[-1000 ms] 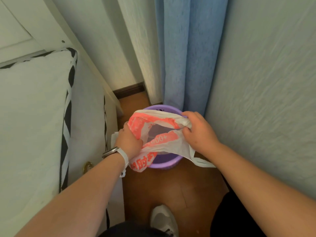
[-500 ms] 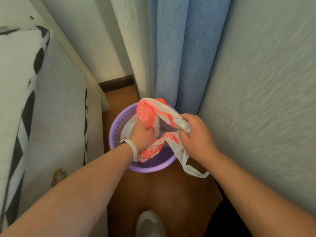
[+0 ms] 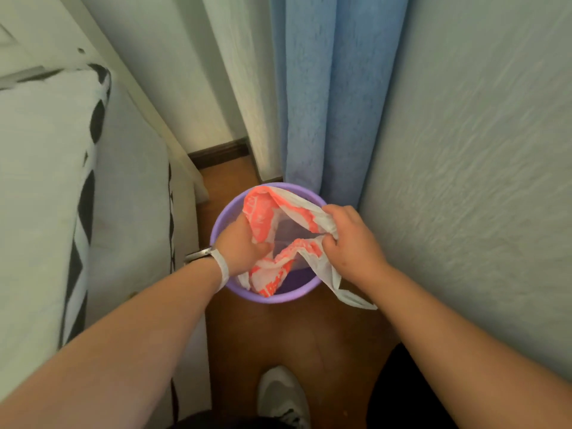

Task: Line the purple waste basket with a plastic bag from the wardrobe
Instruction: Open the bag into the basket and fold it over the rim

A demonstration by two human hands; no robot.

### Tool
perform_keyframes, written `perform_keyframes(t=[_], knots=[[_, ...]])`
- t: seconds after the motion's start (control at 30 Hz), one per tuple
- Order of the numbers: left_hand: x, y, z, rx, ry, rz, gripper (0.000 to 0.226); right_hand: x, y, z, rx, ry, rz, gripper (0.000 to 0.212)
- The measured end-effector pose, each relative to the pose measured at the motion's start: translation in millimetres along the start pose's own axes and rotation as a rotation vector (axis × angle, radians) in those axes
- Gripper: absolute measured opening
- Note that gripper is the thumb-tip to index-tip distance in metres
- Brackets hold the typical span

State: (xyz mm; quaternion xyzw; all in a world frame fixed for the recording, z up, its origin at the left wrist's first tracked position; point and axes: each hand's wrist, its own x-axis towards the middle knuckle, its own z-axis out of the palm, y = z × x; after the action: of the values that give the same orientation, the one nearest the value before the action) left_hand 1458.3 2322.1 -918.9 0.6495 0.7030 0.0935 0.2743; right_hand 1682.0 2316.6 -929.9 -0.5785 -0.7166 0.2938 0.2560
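The purple waste basket (image 3: 272, 297) stands on the brown floor between a bed and a wall. A white plastic bag with orange-red print (image 3: 263, 212) hangs open over its mouth and dips inside. My left hand (image 3: 240, 247) grips the bag's left side, down within the rim. My right hand (image 3: 349, 239) pinches the bag's right edge above the basket's right rim. One white handle loop (image 3: 346, 292) trails outside the basket onto the floor. The basket's bottom is hidden by the bag.
A bed with a white cover and black zigzag trim (image 3: 83, 193) fills the left. A blue curtain (image 3: 334, 97) hangs right behind the basket, a textured wall (image 3: 479, 181) closes the right. My white shoe (image 3: 283, 397) rests on the narrow floor strip.
The bag went from above the basket down into its mouth. My left hand pushed lower inside the rim, and my right hand pulled the bag's edge toward the right rim.
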Motion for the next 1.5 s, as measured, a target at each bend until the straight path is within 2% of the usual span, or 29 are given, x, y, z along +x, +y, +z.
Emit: perform_keyframes(t=[0.07,0.13,0.23,0.3,0.4,0.5,0.53,0.6,0.67,0.77,0.83,0.93,1.03,1.13,1.27,1.33,1.4,1.5], knots=[[-12.0,2.7,-15.4,0.113,-0.027,0.065,0.030,-2.6,-2.4,-2.7,-0.029,-0.027,-0.006,0.048],[-22.0,8.0,-31.9,0.270,-0.034,0.024,0.020,-5.2,-1.7,-5.4,-0.068,-0.051,-0.029,0.048],[-32.4,4.0,-52.1,0.488,-0.043,-0.086,0.026,-4.5,7.1,-8.5,-0.184,-0.073,-0.031,0.047],[-40.2,-4.9,-60.0,0.550,-0.054,-0.177,0.030,-1.3,14.7,-8.3,-0.272,-0.089,-0.024,0.044],[-45.7,-18.2,-54.3,0.604,-0.046,-0.224,0.058,1.4,24.0,-5.9,-0.332,-0.136,-0.023,0.041],[-44.8,-17.9,-38.7,0.646,0.119,-0.122,0.101,1.5,23.4,-4.6,-0.262,-0.114,-0.010,0.040],[-44.3,-13.3,-34.6,0.623,0.197,-0.057,0.105,0.8,20.9,-4.3,-0.241,-0.096,-0.015,0.042],[-42.9,-5.0,-29.0,0.530,0.303,0.087,0.094,-2.0,12.4,-2.3,-0.241,-0.049,-0.046,0.047],[-40.0,-4.0,-24.7,0.493,0.289,0.158,0.075,-7.2,1.5,-0.4,-0.242,0.026,-0.098,0.049],[-32.8,-9.1,-21.3,0.416,0.230,0.139,0.045,-13.5,-9.6,6.4,-0.257,0.177,-0.253,0.044],[-26.9,-9.1,-21.0,0.294,0.190,0.103,0.030,-14.4,-13.6,13.6,-0.271,0.118,-0.355,0.037],[-19.6,-9.2,-23.1,0.139,0.085,0.016,0.029,-12.9,-17.4,28.5,-0.260,-0.155,-0.414,0.037],[-18.0,-9.7,-25.5,0.129,0.057,-0.014,0.021,-0.8,-15.8,41.2,-0.382,-0.291,-0.424,0.047],[-18.4,-7.2,-26.0,0.160,0.074,0.021,0.019,11.5,-13.2,43.7,-0.497,-0.277,-0.422,0.032],[-12.5,-16.2,-30.5,0.377,0.177,0.039,0.021,4.6,-10.1,34.7,-0.356,-0.216,-0.458,0.008],[-6.8,-23.7,-33.2,0.435,0.257,-0.031,0.016,-9.9,-6.5,28.6,-0.327,-0.194,-0.477,0.019],[0.1,-33.5,-35.0,0.461,0.317,-0.123,0.014,-25.9,-1.6,24.1,-0.304,-0.220,-0.469,0.018],[5.8,-42.7,-36.4,0.502,0.318,-0.185,0.017,-35.9,8.8,20.2,-0.336,-0.282,-0.429,0.020]])
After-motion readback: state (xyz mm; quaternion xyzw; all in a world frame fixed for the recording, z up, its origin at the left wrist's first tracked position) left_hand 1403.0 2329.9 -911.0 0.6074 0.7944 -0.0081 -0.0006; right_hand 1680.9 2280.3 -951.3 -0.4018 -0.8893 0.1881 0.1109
